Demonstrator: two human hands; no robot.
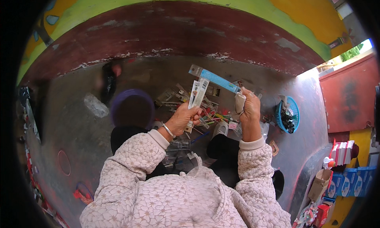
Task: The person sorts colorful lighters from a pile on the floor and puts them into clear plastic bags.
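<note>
My left hand (184, 116), with a bangle at the wrist, grips several narrow flat packets (199, 92) that stand upright from the fist; one shows a barcode. My right hand (250, 102) holds a crumpled whitish cloth (240, 103) and the lower right end of a long blue flat packet (219, 80). That packet slants up to the left, its dark end above the left hand's packets. Below both hands a loose pile of pens, sticks and small packages (212, 116) lies on the floor.
A purple basin (115, 109) stands left of the pile, beside a clear plastic bag (96, 105). At right is a light-blue basket (297, 116) holding dark items. Blue boxes (350, 183) and an open cardboard box (320, 183) are at the far right. A dark red wall (184, 29) rises ahead.
</note>
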